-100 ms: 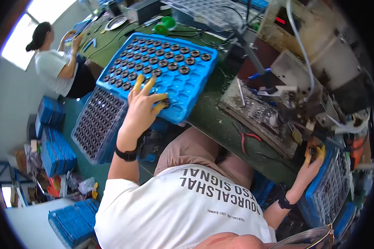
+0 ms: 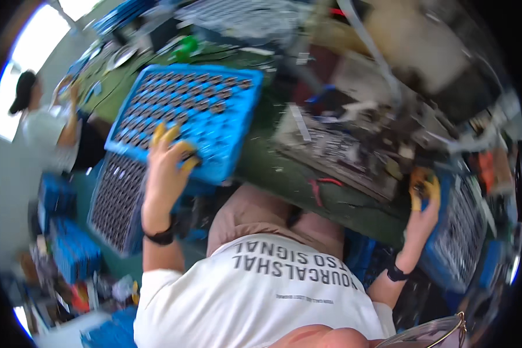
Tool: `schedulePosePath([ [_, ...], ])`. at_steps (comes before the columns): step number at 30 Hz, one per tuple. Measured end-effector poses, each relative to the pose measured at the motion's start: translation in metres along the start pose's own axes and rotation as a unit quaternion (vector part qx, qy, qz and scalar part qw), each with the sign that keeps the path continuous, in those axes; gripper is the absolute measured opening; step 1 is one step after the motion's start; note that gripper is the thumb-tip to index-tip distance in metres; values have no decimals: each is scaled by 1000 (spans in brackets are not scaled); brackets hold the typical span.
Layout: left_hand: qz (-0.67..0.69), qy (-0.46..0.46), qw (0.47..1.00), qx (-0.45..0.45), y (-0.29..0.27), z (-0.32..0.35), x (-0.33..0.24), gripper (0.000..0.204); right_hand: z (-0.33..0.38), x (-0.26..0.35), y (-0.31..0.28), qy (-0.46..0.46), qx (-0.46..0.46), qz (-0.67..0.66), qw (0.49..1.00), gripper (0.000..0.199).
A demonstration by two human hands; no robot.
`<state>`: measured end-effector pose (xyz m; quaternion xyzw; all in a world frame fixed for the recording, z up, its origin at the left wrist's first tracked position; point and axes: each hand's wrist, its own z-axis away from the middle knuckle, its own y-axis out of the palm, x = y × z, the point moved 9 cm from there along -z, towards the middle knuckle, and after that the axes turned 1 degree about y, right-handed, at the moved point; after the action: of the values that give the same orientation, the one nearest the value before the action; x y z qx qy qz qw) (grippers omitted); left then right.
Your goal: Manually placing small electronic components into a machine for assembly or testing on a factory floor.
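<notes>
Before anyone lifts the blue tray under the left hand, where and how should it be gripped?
Probably by opposite side rims, from left and right: the blue tray is wide and shallow, and its rows of dark round parts sit uncovered on top, favouring a level lift.

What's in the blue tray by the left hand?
Blue tray: rows of dark round parts; blue pockets at lower right. Left hand hides whatever lies beneath it.

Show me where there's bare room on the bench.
Bare, apart from small specks: the strip of green bench between the blue tray and the machine's littered base, as far as the red pliers. The tray's pockets right of the left hand also look free. Crowded: the base itself, and the bench's far side around the green spool.
</notes>
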<state>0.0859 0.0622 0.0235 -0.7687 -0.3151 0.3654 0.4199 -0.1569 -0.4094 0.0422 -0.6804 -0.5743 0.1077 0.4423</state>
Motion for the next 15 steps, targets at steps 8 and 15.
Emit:
schedulePosePath([
  [8,305,-106,945,-49,12,2,44,25,-49,-84,-122,97,25,-196,975,35],
  [15,378,-72,923,-26,58,-23,16,34,-84,-285,-174,212,77,287,931,31],
])
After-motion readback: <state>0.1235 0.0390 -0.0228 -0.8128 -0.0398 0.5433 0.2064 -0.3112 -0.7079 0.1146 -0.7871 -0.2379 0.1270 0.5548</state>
